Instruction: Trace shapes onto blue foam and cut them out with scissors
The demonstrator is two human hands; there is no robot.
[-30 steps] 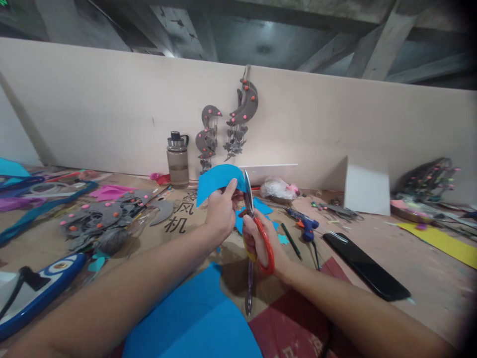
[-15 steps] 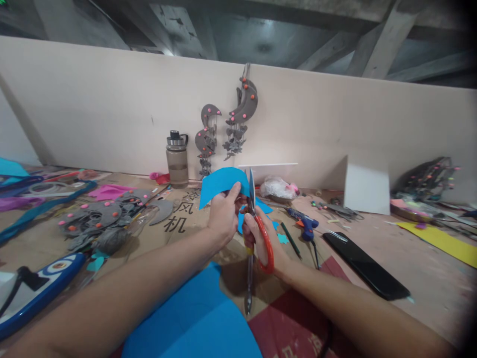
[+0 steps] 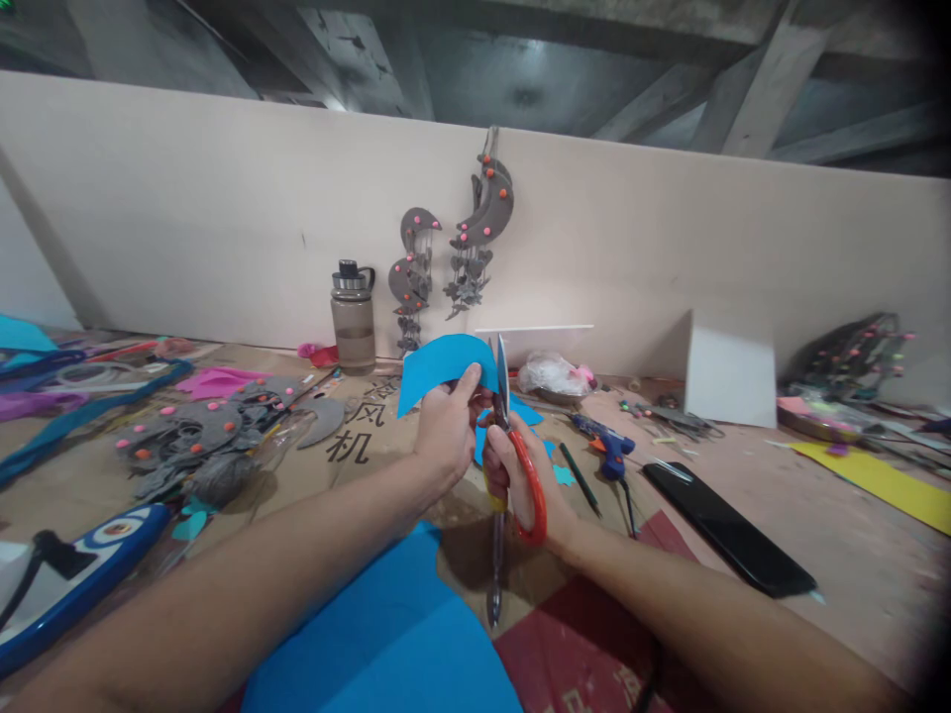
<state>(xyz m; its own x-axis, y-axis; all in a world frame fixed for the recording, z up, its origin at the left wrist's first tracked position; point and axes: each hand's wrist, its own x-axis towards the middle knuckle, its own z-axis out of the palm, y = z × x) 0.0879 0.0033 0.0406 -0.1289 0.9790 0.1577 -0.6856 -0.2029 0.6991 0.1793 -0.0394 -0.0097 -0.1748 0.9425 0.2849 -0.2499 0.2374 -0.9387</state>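
Observation:
My left hand (image 3: 444,431) pinches a curved piece of blue foam (image 3: 438,364) and holds it up above the table. Just to its right, my right hand (image 3: 520,475) grips red-handled scissors (image 3: 514,451); the blades point upward at the foam's right edge. A pen (image 3: 496,560) also hangs down from my right hand. A large blue foam sheet (image 3: 386,634) lies on the table under my forearms.
Grey moon cut-outs with pink dots (image 3: 193,431) lie at the left. A water bottle (image 3: 353,317) stands by the wall under hanging moon mobiles (image 3: 486,213). A blue glue gun (image 3: 605,446), a black phone (image 3: 732,545) and yellow foam (image 3: 884,480) lie at the right.
The foam piece and scissors shifted slightly up and right, and the blades closed in on the foam's edge; since half a second ago nothing has visibly moved.

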